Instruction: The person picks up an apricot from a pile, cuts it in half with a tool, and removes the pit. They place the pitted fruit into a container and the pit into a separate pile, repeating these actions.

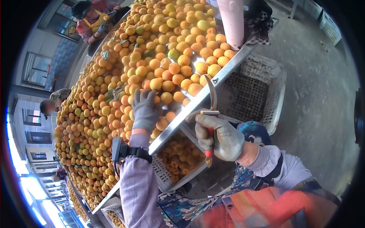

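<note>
Apricots (156, 83) in orange and yellow, some greenish, cover a large metal-edged table (187, 109). My left hand (146, 112), in a grey glove, lies on the apricots near the table edge. Its fingers are spread, with the tips among the fruit; no firm hold on one shows. My right hand (222, 138), also gloved, is off the table's edge, wrapped around a knife (213, 95) with a curved blade and red handle. The blade points up, away from me. Below the table edge, a white crate (162, 174) holds cut apricot halves (181, 154).
Another plastic crate (280, 91) sits beside it under the edge. A pink tumbler (232, 24) stands at the table's corner, near a person's checked sleeve (258, 26). Across the table, a person in a yellow apron (95, 24) works. A white crate (330, 27) rests on the floor.
</note>
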Action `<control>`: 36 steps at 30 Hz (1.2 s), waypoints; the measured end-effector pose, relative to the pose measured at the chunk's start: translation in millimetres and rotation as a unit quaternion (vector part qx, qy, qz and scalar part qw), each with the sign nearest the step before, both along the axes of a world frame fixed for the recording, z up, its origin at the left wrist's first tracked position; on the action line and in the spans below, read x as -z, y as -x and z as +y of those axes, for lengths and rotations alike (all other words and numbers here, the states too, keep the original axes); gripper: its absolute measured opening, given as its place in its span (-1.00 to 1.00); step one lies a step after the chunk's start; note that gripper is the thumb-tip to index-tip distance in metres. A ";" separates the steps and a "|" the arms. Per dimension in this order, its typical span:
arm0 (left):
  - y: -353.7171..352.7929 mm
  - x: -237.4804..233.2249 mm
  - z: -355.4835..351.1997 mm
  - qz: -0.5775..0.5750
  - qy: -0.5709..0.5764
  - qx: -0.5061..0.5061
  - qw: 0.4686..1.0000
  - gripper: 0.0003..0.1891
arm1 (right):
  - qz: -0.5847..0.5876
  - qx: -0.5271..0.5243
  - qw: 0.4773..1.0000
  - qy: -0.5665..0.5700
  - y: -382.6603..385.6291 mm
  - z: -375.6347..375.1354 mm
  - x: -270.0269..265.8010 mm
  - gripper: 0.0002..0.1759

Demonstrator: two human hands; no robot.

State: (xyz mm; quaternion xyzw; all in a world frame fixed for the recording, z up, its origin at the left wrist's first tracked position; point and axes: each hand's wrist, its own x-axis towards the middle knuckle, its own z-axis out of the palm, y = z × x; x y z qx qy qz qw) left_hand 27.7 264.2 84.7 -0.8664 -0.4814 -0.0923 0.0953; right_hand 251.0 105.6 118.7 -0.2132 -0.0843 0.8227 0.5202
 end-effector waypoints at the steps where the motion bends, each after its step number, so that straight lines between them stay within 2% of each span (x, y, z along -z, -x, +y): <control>1: -3.8 -1.0 6.3 0.015 0.011 -0.017 1.000 -0.54 | -0.010 0.007 1.000 0.007 -1.8 -0.2 -2.0 -0.80; 2: -9.1 -3.2 11.2 0.028 0.021 -0.035 0.999 -0.53 | -0.021 0.013 1.000 0.014 -3.7 -0.8 -3.3 -0.79; 3: -10.9 1.6 20.8 0.038 -0.029 -0.033 0.998 -0.51 | -0.020 0.016 1.000 0.012 -5.4 -0.4 -2.5 -0.79; 4: -16.7 0.2 31.5 0.039 -0.033 -0.026 0.998 -0.51 | -0.026 0.013 1.000 0.009 -7.7 0.9 -0.7 -0.78; 6: -24.5 -2.0 53.6 -0.094 0.001 -0.195 0.976 -0.50 | -0.029 0.021 0.999 0.005 -11.9 2.0 2.6 -0.77; 7: -18.8 1.7 67.4 -0.153 -0.023 -0.201 0.967 -0.48 | -0.030 0.023 0.999 0.016 -14.1 2.4 4.0 -0.75; 8: -25.8 -2.4 65.5 -0.153 -0.022 -0.197 0.968 -0.48 | -0.030 0.021 0.999 0.027 -16.2 2.1 4.7 -0.74; 10: -30.3 -14.2 60.3 -0.113 -0.172 -0.079 0.975 -0.48 | -0.021 0.027 0.999 0.019 -18.8 1.7 2.2 -0.73; 11: -38.1 -23.4 53.8 -0.106 -0.112 -0.051 0.987 -0.49 | -0.014 0.031 0.999 0.012 -19.0 1.3 1.5 -0.71; 12: -43.2 -21.2 44.4 -0.102 -0.107 -0.050 0.988 -0.49 | -0.011 0.032 0.999 0.017 -18.1 -0.1 1.4 -0.71; 14: -53.8 -16.4 28.0 -0.078 0.075 0.018 0.994 -0.50 | -0.014 0.004 1.000 0.008 -16.0 1.1 0.0 -0.69; 16: -65.8 -9.1 20.5 -0.041 0.103 0.025 0.993 -0.51 | 0.006 0.003 1.000 0.012 -16.7 2.5 5.0 -0.68; 18: -85.6 -13.7 14.4 -0.018 0.114 0.003 0.993 -0.51 | -0.003 0.011 1.000 0.017 -18.9 1.3 4.4 -0.70; 20: -95.3 -12.1 20.3 0.005 0.160 -0.106 0.981 -0.50 | -0.009 -0.007 0.999 0.035 -23.3 1.7 -1.4 -0.74; 25: -94.8 -17.4 28.0 0.067 0.174 -0.137 0.973 -0.51 | -0.013 -0.029 0.999 0.038 -26.6 1.5 -0.7 -0.77; 28: -74.8 -9.6 22.9 0.088 0.163 -0.108 0.977 -0.50 | 0.010 -0.015 0.999 0.030 -27.5 0.3 2.1 -0.78; 30: -65.2 -2.6 17.9 0.059 0.112 -0.063 0.990 -0.49 | -0.016 -0.020 1.000 0.008 -28.2 -0.2 -2.2 -0.78; 34: -58.3 1.1 6.6 0.038 0.173 -0.062 0.982 -0.48 | -0.004 -0.032 0.999 0.033 -24.0 0.0 1.6 -0.77; 36: -59.6 -9.8 -6.7 0.085 0.159 -0.020 0.983 -0.51 | -0.022 0.017 0.999 -0.025 -20.8 -1.9 9.4 -0.76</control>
